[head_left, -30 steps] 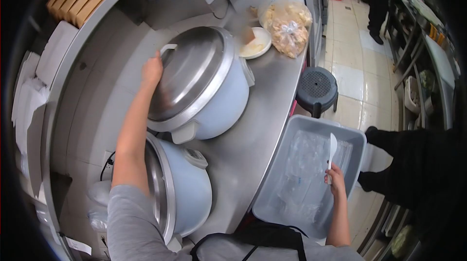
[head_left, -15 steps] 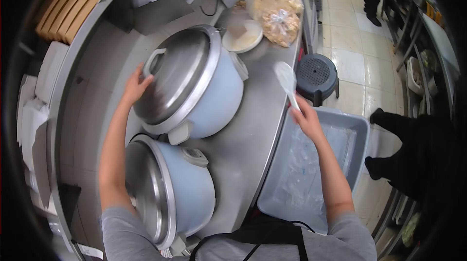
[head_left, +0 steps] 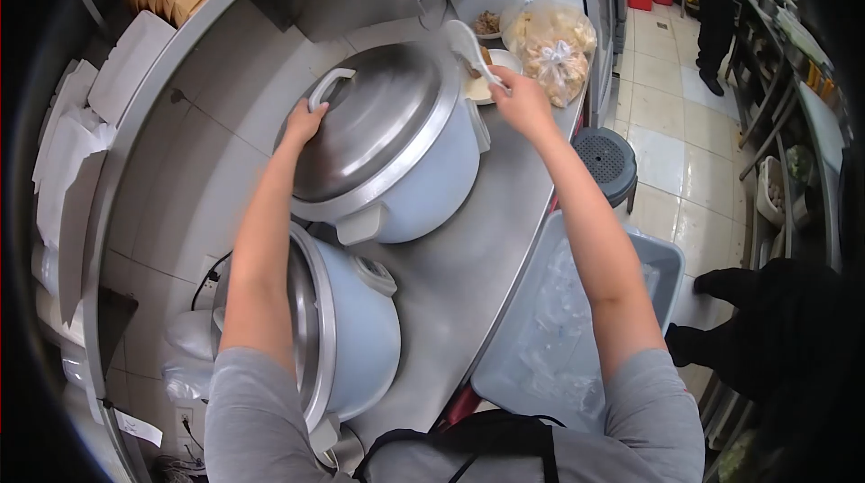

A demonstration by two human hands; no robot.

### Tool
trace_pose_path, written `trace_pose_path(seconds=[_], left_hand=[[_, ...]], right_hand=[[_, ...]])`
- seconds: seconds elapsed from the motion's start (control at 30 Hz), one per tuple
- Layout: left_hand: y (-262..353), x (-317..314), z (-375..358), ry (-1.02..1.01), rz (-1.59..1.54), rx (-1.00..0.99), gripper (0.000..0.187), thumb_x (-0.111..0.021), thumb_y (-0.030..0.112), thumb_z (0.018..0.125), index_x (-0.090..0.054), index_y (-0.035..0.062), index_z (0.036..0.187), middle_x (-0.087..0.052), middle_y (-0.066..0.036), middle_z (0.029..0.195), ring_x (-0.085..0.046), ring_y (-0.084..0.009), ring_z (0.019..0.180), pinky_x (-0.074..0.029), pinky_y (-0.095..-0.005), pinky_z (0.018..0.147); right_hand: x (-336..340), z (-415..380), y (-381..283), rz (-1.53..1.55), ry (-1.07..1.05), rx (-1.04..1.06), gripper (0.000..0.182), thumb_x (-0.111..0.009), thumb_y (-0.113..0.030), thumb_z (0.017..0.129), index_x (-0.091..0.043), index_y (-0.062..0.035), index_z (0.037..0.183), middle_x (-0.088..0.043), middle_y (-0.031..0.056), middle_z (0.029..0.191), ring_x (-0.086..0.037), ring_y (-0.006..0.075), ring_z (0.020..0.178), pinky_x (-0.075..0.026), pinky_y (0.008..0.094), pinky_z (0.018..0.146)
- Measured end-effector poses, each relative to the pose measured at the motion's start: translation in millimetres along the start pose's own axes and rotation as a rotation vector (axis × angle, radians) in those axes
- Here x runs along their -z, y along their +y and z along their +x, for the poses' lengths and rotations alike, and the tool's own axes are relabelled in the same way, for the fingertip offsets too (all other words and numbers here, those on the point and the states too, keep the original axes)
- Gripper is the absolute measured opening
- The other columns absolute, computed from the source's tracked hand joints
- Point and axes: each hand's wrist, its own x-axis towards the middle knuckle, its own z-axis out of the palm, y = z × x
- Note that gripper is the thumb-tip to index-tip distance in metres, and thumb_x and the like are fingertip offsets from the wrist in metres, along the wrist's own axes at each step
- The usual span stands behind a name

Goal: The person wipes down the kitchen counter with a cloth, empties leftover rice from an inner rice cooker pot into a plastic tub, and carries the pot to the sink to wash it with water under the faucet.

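A large light-blue rice cooker [head_left: 428, 177] stands on the steel counter, its domed metal lid [head_left: 387, 113] on top. My left hand [head_left: 305, 123] is closed round the near end of the lid's white handle [head_left: 332, 83]. In my right hand [head_left: 524, 104] is a white rice paddle [head_left: 465, 43], held by its handle with the blade pointing up and left, beyond the cooker's right rim. Behind the paddle is a white plate [head_left: 506, 59], partly hidden by it and my hand. A second rice cooker [head_left: 360, 348] is nearer me, its lid partly covered by my left arm.
Tied plastic bags of food [head_left: 557, 64] and a small bowl [head_left: 487, 25] sit at the counter's far end. Right of the counter are a grey tub [head_left: 662, 258] with clear plastic inside and a grey stool [head_left: 605, 159]. Two people in dark clothes stand at right.
My left hand has come onto the lid's handle and closed. My right hand has carried the paddle forward and left, from above the tub to beside the far cooker's rim. The view has shifted.
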Motion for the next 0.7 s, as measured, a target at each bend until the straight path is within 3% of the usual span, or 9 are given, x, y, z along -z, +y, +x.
trace_pose_path(seconds=[0.07, 0.1, 0.2, 0.27, 0.47, 0.57, 0.6, 0.67, 0.7], left_hand=[[-2, -22, 2, 0.372, -0.011, 0.027, 0.046, -0.049, 0.037, 0.081, -0.051, -0.0064, 0.097, -0.054, -0.027, 0.099, -0.049, -0.0391, 0.098, -0.038, -0.0420, 0.084], [-2, -23, 1, 0.402, -0.009, -0.008, 0.043, -0.047, 0.035, 0.082, -0.052, -0.0069, 0.092, -0.054, -0.028, 0.097, -0.049, -0.0405, 0.097, -0.038, -0.0435, 0.083], [-1, -20, 4, 0.383, -0.032, 0.007, 0.043, -0.047, 0.034, 0.082, -0.052, -0.0069, 0.093, -0.054, -0.028, 0.097, -0.049, -0.0407, 0.096, -0.038, -0.0435, 0.082], [-5, -23, 7, 0.382, -0.045, 0.001, 0.043, -0.047, 0.035, 0.082, -0.052, -0.0066, 0.093, -0.054, -0.028, 0.096, -0.049, -0.0408, 0.095, -0.038, -0.0438, 0.081], [-6, -19, 8, 0.296, -0.052, 0.045, 0.047, -0.049, 0.038, 0.081, -0.051, -0.0052, 0.100, -0.054, -0.026, 0.099, -0.050, -0.0387, 0.096, -0.038, -0.0416, 0.084], [-3, 19, -14, -0.177, -0.256, -0.042, 0.060, -0.055, 0.045, 0.075, -0.047, -0.0014, 0.112, -0.051, -0.019, 0.112, -0.047, -0.0308, 0.105, -0.036, -0.0367, 0.089], [-9, 30, -22, -0.167, -0.255, -0.009, 0.060, -0.055, 0.045, 0.075, -0.047, -0.0014, 0.112, -0.051, -0.019, 0.112, -0.047, -0.0308, 0.105, -0.036, -0.0367, 0.089], [-31, 60, -45, 0.014, 0.299, -0.254, 0.059, -0.059, 0.042, 0.073, -0.047, 0.0020, 0.115, -0.049, -0.019, 0.116, -0.045, -0.0297, 0.108, -0.035, -0.0357, 0.091], [-36, 83, -71, 0.028, 0.310, -0.207, 0.059, -0.059, 0.042, 0.073, -0.047, 0.0020, 0.115, -0.049, -0.019, 0.116, -0.045, -0.0297, 0.108, -0.035, -0.0357, 0.091]], right_hand=[[12, -10, 16, -0.053, 0.060, 0.059, 0.032, -0.052, -0.015, 0.078, -0.054, -0.0112, 0.110, -0.061, 0.0117, 0.079, -0.058, 0.0211, 0.069, -0.045, 0.0312, 0.065], [19, -23, 22, 0.082, 0.021, -0.001, 0.033, -0.052, -0.015, 0.078, -0.053, -0.0097, 0.110, -0.061, 0.0120, 0.079, -0.059, 0.0208, 0.069, -0.045, 0.0305, 0.065], [44, -69, 35, 0.335, -0.045, -0.209, 0.035, -0.053, -0.013, 0.078, -0.051, -0.0049, 0.112, -0.060, 0.0086, 0.073, -0.055, 0.0119, 0.058, -0.044, 0.0246, 0.055], [59, -98, 48, 0.317, -0.065, -0.291, 0.033, -0.051, -0.012, 0.080, -0.051, -0.0048, 0.113, -0.059, 0.0056, 0.071, -0.050, 0.0083, 0.051, -0.041, 0.0219, 0.047], [90, -178, 84, 0.443, -0.042, -0.477, 0.033, -0.050, -0.012, 0.083, -0.049, -0.0044, 0.114, -0.057, 0.0022, 0.068, -0.046, 0.0060, 0.048, -0.037, 0.0192, 0.044], [100, -219, 94, 0.510, 0.054, -0.647, 0.034, -0.052, -0.013, 0.082, -0.048, -0.0051, 0.115, -0.056, 0.0023, 0.067, -0.045, 0.0057, 0.048, -0.036, 0.0187, 0.043], [104, -235, 102, 0.460, 0.078, -0.682, 0.034, -0.052, -0.014, 0.082, -0.047, -0.0050, 0.115, -0.056, 0.0025, 0.068, -0.045, 0.0058, 0.048, -0.036, 0.0185, 0.043], [116, -267, 130, 0.368, 0.075, -0.698, 0.033, -0.053, -0.015, 0.082, -0.048, -0.0039, 0.113, -0.056, 0.0033, 0.069, -0.046, 0.0065, 0.048, -0.036, 0.0183, 0.042], [124, -286, 152, 0.342, 0.064, -0.692, 0.032, -0.052, -0.013, 0.081, -0.048, -0.0030, 0.112, -0.055, 0.0034, 0.068, -0.047, 0.0069, 0.048, -0.037, 0.0186, 0.043]])
